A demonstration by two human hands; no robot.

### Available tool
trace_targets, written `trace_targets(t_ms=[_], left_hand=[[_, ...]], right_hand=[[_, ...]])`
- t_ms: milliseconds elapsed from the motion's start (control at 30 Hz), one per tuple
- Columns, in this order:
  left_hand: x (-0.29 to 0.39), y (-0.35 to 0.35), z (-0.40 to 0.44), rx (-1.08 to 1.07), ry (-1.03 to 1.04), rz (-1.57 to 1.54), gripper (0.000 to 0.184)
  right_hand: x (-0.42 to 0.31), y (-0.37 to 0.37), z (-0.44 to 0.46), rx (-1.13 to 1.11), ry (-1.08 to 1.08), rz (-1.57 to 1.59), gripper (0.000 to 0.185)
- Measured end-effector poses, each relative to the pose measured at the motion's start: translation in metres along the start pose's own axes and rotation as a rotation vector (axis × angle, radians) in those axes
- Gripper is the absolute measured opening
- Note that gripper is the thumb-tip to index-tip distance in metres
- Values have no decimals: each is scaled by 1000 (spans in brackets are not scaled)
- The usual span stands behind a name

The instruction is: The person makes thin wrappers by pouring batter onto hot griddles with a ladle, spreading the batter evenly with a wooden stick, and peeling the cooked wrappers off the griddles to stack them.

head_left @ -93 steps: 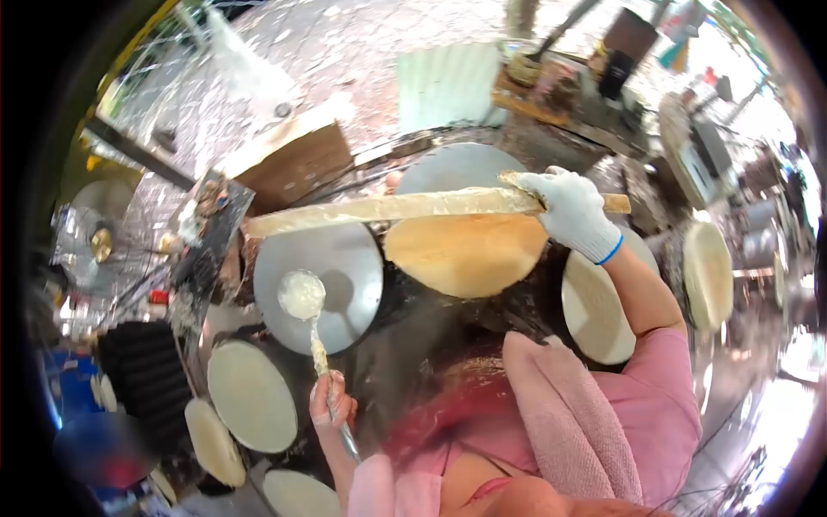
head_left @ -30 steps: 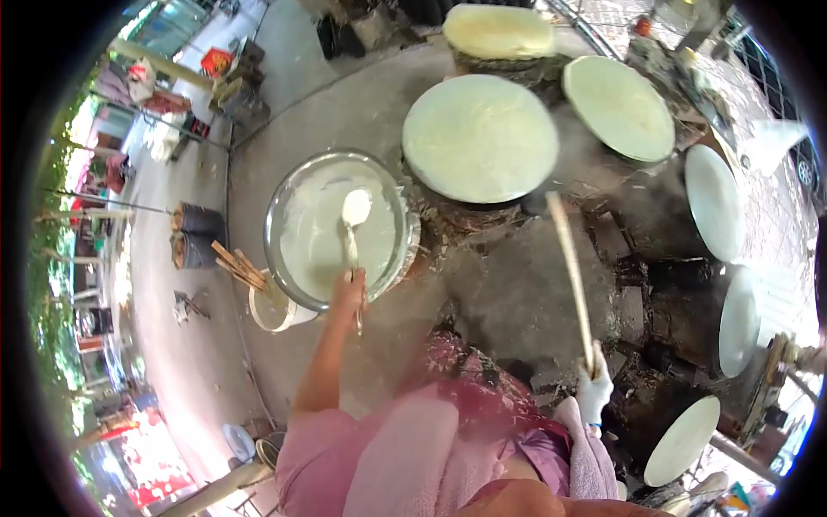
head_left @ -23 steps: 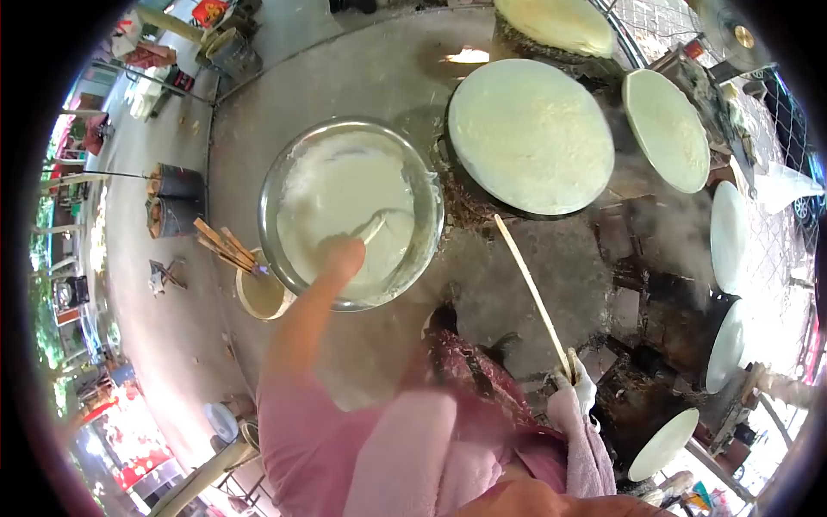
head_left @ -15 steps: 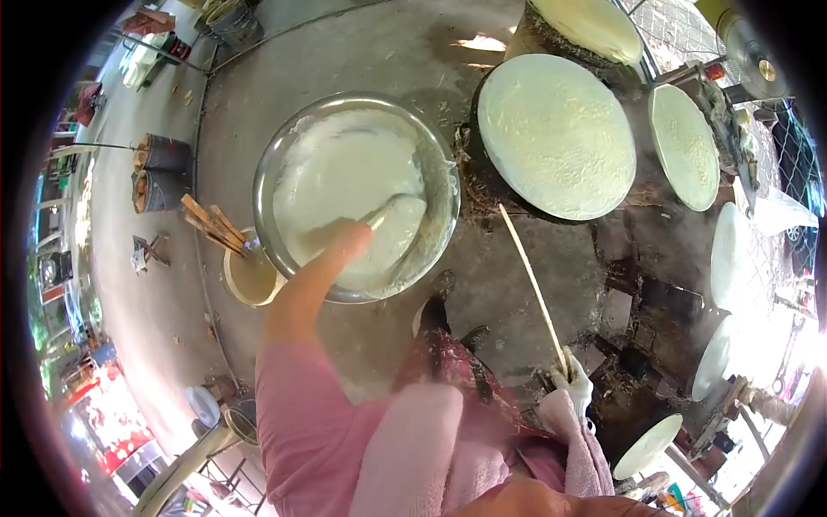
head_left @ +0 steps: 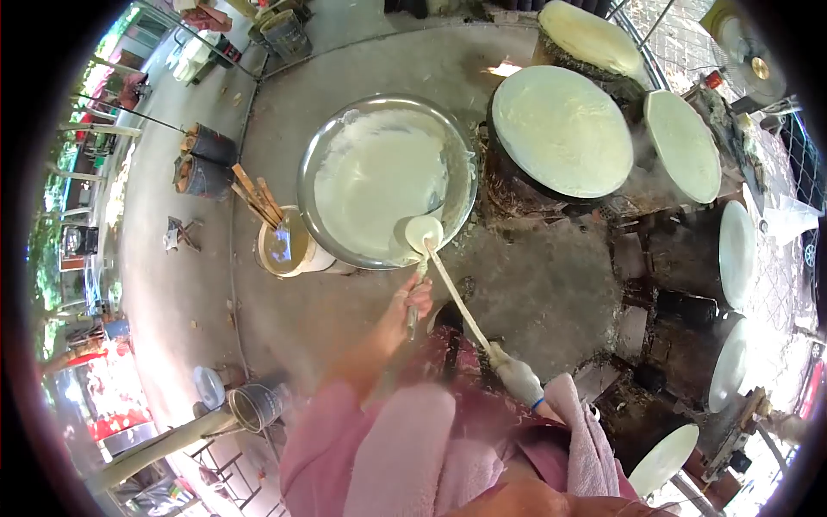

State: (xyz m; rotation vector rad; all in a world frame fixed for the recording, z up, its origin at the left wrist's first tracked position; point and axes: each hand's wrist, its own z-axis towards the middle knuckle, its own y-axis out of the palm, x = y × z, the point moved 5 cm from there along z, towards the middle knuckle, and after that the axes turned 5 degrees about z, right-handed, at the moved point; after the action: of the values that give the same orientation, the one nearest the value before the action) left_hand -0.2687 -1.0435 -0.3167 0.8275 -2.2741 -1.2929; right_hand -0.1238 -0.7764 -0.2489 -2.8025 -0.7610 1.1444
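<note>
Your head camera looks forward and steeply down, wide and close above your left hand [head_left: 415, 300], right hand [head_left: 514, 376] and bowl [head_left: 458, 177].

grey concrete floor [head_left: 413, 71] | wire mesh fence [head_left: 805, 165] at right | bright daylight [head_left: 780, 289]

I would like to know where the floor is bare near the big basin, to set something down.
The floor is bare between the basin, the round plates at right and the gloved right hand. Another bare stretch lies beyond the basin. It is crowded where the white bucket stands close by the basin, and at the basin's near rim, where ladle and stick overlap.
</note>
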Motion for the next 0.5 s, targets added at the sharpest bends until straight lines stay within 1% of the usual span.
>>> trace_targets(t_ms=[33, 67, 133, 167, 233, 267, 300, 333, 367, 433, 467, 500], left_hand=[[-9, 8, -3, 120, 126, 59, 30], [-16, 27, -11, 236, 257, 117, 28], [-24, 76, -39, 290, 418, 136, 32], [-23, 110, -56, 229, 448, 97, 35], [-12, 144, -86, 24, 442, -83, 34], [0, 159, -106, 22, 546, 69, 26], [12, 180, -127, 20, 650, 222, 24], [24, 205, -140, -78, 644, 294, 26], [36, 229, -153, -177, 639, 366, 29], [56, 281, -172, -548, 391, 351, 31], [69, 285, -175, -412, 492, 373, 31], [81, 285, -176, -276, 588, 387, 30]], right_hand=[[10, 1, -6, 13, -29, -26, 54], [2, -5, -19, 4, 21, -15, 53], [-14, -22, -50, -17, 119, 11, 51], [-17, -28, -60, -6, 101, 51, 52], [-18, -37, -75, 1, 58, 130, 52], [-16, -43, -78, 54, -73, 127, 53], [-12, -50, -81, 107, -206, 124, 55], [-17, -57, -84, 160, -341, 122, 56], [-29, -66, -95, 268, -582, 63, 57], [-11, -70, -95, 384, -603, 271, 57], [0, -72, -91, 432, -610, 374, 59], [18, -77, -81, 462, -481, 455, 58]])
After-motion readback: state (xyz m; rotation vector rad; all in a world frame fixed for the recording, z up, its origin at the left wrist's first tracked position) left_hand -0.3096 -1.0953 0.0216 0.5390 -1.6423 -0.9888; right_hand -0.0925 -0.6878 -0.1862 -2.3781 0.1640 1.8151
